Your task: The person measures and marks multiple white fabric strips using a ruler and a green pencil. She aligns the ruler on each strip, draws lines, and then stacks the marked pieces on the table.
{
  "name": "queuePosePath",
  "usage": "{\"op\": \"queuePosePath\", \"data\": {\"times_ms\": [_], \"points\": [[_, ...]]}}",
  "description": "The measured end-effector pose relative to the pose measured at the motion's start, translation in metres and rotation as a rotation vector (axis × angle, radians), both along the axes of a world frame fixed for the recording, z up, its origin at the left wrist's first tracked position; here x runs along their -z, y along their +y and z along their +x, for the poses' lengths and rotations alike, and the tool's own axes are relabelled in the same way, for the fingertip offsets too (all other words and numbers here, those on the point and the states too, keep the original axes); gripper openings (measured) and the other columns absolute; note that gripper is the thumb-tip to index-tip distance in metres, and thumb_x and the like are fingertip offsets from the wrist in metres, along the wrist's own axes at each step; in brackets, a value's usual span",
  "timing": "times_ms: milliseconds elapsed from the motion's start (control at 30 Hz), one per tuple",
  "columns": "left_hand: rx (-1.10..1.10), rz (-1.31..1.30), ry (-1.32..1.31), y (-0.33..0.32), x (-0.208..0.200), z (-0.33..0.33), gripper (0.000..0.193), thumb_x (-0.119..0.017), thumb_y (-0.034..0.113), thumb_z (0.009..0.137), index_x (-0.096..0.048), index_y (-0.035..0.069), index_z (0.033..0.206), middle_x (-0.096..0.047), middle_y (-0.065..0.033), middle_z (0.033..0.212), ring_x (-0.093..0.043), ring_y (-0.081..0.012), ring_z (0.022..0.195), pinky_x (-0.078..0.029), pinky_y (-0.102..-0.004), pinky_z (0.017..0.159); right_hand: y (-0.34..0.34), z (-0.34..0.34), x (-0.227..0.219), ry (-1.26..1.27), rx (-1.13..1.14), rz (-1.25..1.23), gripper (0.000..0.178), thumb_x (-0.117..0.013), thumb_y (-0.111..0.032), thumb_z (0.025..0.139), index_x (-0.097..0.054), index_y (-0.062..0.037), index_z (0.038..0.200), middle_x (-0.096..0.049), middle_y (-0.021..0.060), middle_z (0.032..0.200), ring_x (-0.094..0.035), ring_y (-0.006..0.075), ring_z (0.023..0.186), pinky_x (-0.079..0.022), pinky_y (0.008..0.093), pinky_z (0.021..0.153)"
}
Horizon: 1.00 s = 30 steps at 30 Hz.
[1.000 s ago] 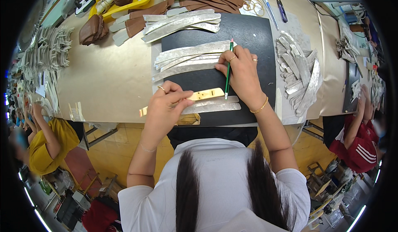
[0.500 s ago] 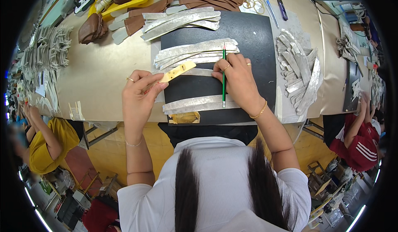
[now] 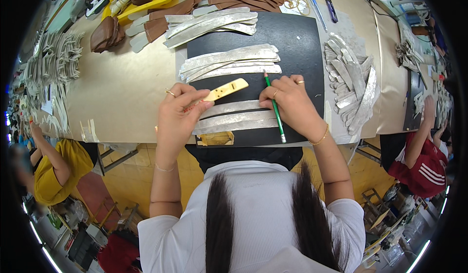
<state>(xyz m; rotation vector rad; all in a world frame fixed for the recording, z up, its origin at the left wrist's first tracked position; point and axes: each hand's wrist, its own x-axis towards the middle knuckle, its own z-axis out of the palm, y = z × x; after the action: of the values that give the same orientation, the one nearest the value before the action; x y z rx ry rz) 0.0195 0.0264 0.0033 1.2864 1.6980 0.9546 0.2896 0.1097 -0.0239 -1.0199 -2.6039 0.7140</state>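
Observation:
My left hand [image 3: 179, 111] is closed on a flat yellow template [image 3: 227, 90] with small holes and a slot, one end hidden by the fingers. In my right hand [image 3: 293, 103] a green pencil [image 3: 277, 117] slants, point away from me, while thumb and fingertips meet the right end of a thin grey strip [image 3: 231, 107]. The strip's left end lies by my left fingers. Just nearer to me lie several similar strips [image 3: 236, 122] on the black mat [image 3: 298, 43]. Beyond my hands is another group of strips [image 3: 229, 60].
A heap of grey strips [image 3: 348, 85] lies right of the mat, another stack [image 3: 212, 25] at its far edge. Brown pieces [image 3: 243, 0], a yellow tray [image 3: 168, 0], a pen [image 3: 317, 9] and thread snips [image 3: 331, 8] are farther back. Co-workers sit on both sides.
Both hands have come nearer to me, the left also rightward. The grey strip has moved with my right hand next to the near strips. The pencil has tilted from upright to slanting.

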Motion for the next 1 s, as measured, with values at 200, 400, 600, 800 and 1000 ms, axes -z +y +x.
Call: {"op": "queuePosePath", "data": {"times_ms": [200,400,600,800,1000], "points": [[0.154,0.035,0.124,-0.005,0.009,0.023,0.022,-0.082,0.008,0.083,-0.079,0.002,0.104,-0.061,-0.0074,0.091,-0.06,-0.02,0.085,-0.051,-0.0319,0.072,-0.01,0.0,0.0,0.033,0.061,0.03,0.012,-0.078,-0.02,0.085,-0.072,-0.0149,0.094,-0.058,0.0007,0.083,-0.056,0.0205,0.089,-0.035,0.0403,0.09],[0.28,0.166,0.281,-0.002,0.024,0.038,0.02,-0.081,0.01,0.081,-0.079,0.004,0.101,-0.061,-0.0066,0.091,-0.057,-0.0238,0.086,-0.047,-0.0366,0.079,-0.008,0.03,-0.006,0.097,0.417,0.083,0.015,-0.08,-0.017,0.084,-0.072,-0.0128,0.097,-0.057,0.0023,0.079,-0.056,0.0219,0.084,-0.036,0.0366,0.084],[0.305,0.208,0.327,-0.002,0.03,0.05,0.021,-0.082,0.01,0.08,-0.08,0.005,0.101,-0.06,-0.0052,0.089,-0.055,-0.0224,0.084,-0.046,-0.0353,0.079,-0.015,0.042,-0.009,0.106,0.504,0.097,0.014,-0.079,-0.015,0.087,-0.071,-0.0099,0.097,-0.057,0.0028,0.078,-0.056,0.0226,0.081,-0.037,0.0369,0.08],[0.286,0.212,0.349,-0.002,0.031,0.054,0.023,-0.083,0.009,0.079,-0.08,0.005,0.101,-0.06,-0.0055,0.088,-0.053,-0.0217,0.084,-0.047,-0.0349,0.078,-0.018,0.037,-0.009,0.14,0.493,0.053,0.012,-0.075,-0.012,0.09,-0.071,-0.0088,0.101,-0.056,0.004,0.08,-0.055,0.023,0.081,-0.039,0.0365,0.079],[0.29,0.228,0.372,-0.003,0.033,0.054,0.02,-0.081,0.012,0.081,-0.081,0.007,0.101,-0.06,-0.0037,0.089,-0.053,-0.0218,0.082,-0.046,-0.0355,0.078,-0.018,0.03,-0.014,0.262,0.507,-0.077,0.019,-0.069,-0.01,0.096,-0.072,-0.0071,0.115,-0.059,0.0081,0.085,-0.058,0.0224,0.08,-0.045,0.0351,0.074]]}}
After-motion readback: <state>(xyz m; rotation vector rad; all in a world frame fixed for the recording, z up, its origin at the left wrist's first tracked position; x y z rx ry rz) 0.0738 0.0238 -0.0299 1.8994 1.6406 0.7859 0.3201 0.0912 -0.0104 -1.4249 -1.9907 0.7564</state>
